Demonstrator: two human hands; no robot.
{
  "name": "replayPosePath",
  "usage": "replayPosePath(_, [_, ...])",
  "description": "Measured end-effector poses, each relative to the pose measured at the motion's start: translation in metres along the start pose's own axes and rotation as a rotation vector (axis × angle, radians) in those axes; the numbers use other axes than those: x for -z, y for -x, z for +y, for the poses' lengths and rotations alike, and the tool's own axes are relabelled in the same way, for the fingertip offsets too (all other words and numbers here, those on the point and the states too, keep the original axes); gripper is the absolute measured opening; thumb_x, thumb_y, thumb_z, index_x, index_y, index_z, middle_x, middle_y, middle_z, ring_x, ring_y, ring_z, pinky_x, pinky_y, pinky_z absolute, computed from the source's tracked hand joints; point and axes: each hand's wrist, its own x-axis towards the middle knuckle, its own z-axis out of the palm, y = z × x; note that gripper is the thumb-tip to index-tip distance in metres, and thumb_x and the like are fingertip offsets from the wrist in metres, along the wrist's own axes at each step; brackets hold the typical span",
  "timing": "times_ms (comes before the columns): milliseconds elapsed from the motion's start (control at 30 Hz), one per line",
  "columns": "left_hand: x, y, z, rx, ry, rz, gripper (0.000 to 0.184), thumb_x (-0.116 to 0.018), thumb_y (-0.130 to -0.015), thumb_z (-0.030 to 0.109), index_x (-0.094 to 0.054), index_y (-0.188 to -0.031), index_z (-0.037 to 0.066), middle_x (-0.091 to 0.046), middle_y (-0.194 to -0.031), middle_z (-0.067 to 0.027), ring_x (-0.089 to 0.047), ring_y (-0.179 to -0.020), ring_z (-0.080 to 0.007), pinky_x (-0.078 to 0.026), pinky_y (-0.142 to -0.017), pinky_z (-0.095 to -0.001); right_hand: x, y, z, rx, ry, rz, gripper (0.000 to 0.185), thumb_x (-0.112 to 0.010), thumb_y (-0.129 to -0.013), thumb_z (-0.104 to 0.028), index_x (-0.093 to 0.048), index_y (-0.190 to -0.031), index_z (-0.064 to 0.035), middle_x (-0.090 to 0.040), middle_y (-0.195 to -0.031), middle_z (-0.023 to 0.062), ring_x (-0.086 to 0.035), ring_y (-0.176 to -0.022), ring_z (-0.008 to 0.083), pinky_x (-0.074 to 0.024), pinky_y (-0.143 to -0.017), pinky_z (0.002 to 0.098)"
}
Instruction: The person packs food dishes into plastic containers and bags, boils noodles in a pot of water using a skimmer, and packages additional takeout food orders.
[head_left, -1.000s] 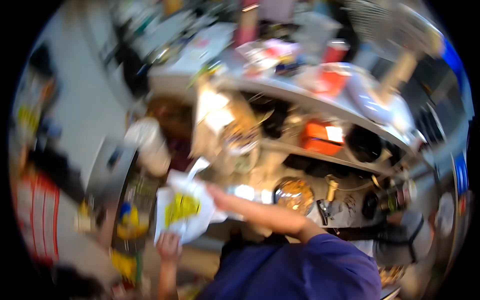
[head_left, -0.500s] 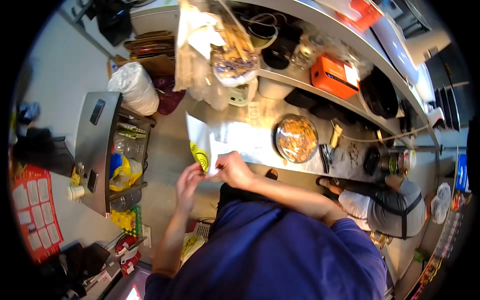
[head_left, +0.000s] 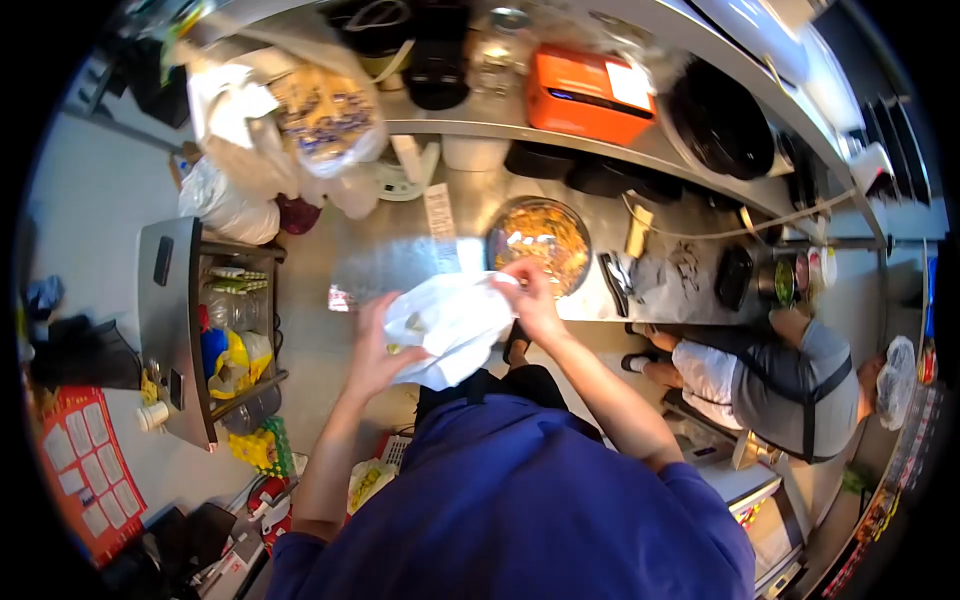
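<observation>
A white plastic bag [head_left: 450, 325] is spread between my hands in front of my body. My left hand [head_left: 376, 348] grips its left side, thumb lying over the plastic. At the bag's upper right edge, my right hand [head_left: 535, 302] pinches the rim with bent fingers. Just beyond that hand, a round dark container of food under a clear lid [head_left: 540, 235] rests on the metal counter. A printed paper slip [head_left: 439, 212] lies left of the container. Near my left hand, a small red and white packet [head_left: 341, 298] sits at the counter's edge.
An orange box [head_left: 590, 98] stands on the shelf over the counter. A black-handled tool [head_left: 613, 283] lies right of the food container. To the right another person [head_left: 800, 395] in a grey shirt bends near the counter. A metal cabinet [head_left: 178, 330] stands at left.
The bag has gone from folded and narrow to spread wide, and its green logo has turned out of sight. My right hand has moved right, away from my left. The view has shifted.
</observation>
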Motion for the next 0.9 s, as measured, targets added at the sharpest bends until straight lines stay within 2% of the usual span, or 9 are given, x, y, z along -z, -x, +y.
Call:
replayPosePath(67, [-0.055,-0.009,0.011,0.139,0.075,-0.627,0.041,-0.076,-0.081,0.022,-0.064,-0.114,0.001,-0.070,-0.100,-0.0133,-0.067,-0.090,-0.0253,-0.051,-0.087,-0.0345,0.012,-0.005,-0.008,0.006,-0.004,-0.206,0.025,-0.074,-0.084,-0.008,-0.062,-0.106,-0.0030,-0.063,-0.093,0.0031,-0.057,-0.085,0.0106,-0.0471,-0.074,0.0247])
replayPosePath(167, [-0.094,0.007,-0.016,0.398,0.241,-0.462,0.033,-0.073,-0.086,0.023,-0.067,-0.108,-0.001,-0.071,-0.098,-0.0083,-0.066,-0.084,-0.0219,-0.051,-0.080,-0.0317,0.090,-0.034,0.003,-0.041,-0.209,-0.212,0.054,-0.083,-0.076,-0.014,-0.061,-0.122,-0.0013,-0.063,-0.105,0.0079,-0.059,-0.101,0.0191,-0.0498,-0.090,0.0314])
replayPosePath(233, [-0.086,0.027,-0.019,0.607,0.490,-0.264,0.031,-0.067,-0.091,0.021,-0.066,-0.113,-0.001,-0.070,-0.105,-0.0061,-0.065,-0.089,-0.0198,-0.050,-0.084,-0.0307,0.152,-0.055,0.045,0.049,0.560,0.324,0.072,-0.083,-0.077,-0.035,-0.052,-0.124,0.0106,-0.061,-0.114,0.0248,-0.062,-0.105,0.0352,-0.0506,-0.091,0.0410])
replayPosePath(300, [-0.073,0.046,-0.014,0.818,0.595,-0.060,0.036,-0.064,-0.094,0.021,-0.060,-0.123,0.000,-0.068,-0.112,-0.0071,-0.064,-0.097,-0.0190,-0.049,-0.091,-0.0325,0.181,-0.074,0.106,-0.089,0.828,0.342,0.077,-0.078,-0.079,-0.048,-0.053,-0.111,0.0181,-0.060,-0.107,0.0364,-0.063,-0.097,0.0446,-0.0520,-0.086,0.0460])
replayPosePath(333, [-0.066,0.051,-0.001,0.949,0.727,0.106,0.041,-0.063,-0.095,0.022,-0.057,-0.129,0.001,-0.066,-0.116,-0.0087,-0.064,-0.101,-0.0190,-0.048,-0.094,-0.0341,0.184,-0.083,0.131,-0.168,0.881,0.258,0.069,-0.084,-0.076,-0.040,-0.055,-0.108,0.0149,-0.064,-0.101,0.0296,-0.066,-0.088,0.0376,-0.0545,-0.078,0.0424])
replayPosePath(400, [-0.052,0.054,0.042,0.916,0.742,0.117,0.048,-0.064,-0.093,0.022,-0.051,-0.133,-0.001,-0.063,-0.123,-0.0097,-0.062,-0.111,-0.0217,-0.047,-0.097,-0.0375,0.186,-0.094,0.171,-0.443,-0.030,0.185,0.055,-0.089,-0.073,-0.025,-0.057,-0.102,0.0097,-0.067,-0.096,0.0217,-0.068,-0.080,0.0275,-0.0555,-0.071,0.0365])
replayPosePath(500, [-0.046,0.067,0.069,0.982,0.642,0.229,0.047,-0.066,-0.091,0.018,-0.052,-0.131,-0.002,-0.064,-0.120,-0.0108,-0.063,-0.110,-0.0227,-0.049,-0.095,-0.0380,0.178,-0.088,0.177,-0.258,-0.347,0.268,0.045,-0.089,-0.070,-0.013,-0.060,-0.099,0.0035,-0.067,-0.082,0.0075,-0.065,-0.067,0.0174,-0.0533,-0.063,0.0291])
replayPosePath(600, [-0.045,0.083,0.064,0.976,0.560,0.177,0.041,-0.064,-0.092,0.011,-0.053,-0.128,-0.003,-0.065,-0.117,-0.0122,-0.066,-0.101,-0.0235,-0.055,-0.085,-0.0359,0.188,-0.086,0.155,-0.389,-0.713,0.031,0.024,-0.074,-0.080,0.003,-0.058,-0.097,-0.0017,-0.068,-0.088,0.0087,-0.066,-0.068,0.0176,-0.0561,-0.063,0.0313])
replayPosePath(900, [-0.095,0.057,0.027,1.085,0.512,0.061,0.051,-0.049,-0.098,0.029,-0.047,-0.135,-0.005,-0.064,-0.121,-0.0144,-0.067,-0.104,-0.0236,-0.057,-0.083,-0.0342,0.264,-0.037,0.114,-0.414,-0.676,-0.047,0.041,-0.070,-0.081,0.003,-0.055,-0.119,0.0023,-0.066,-0.109,0.0129,-0.066,-0.099,0.0225,-0.0546,-0.088,0.0337])
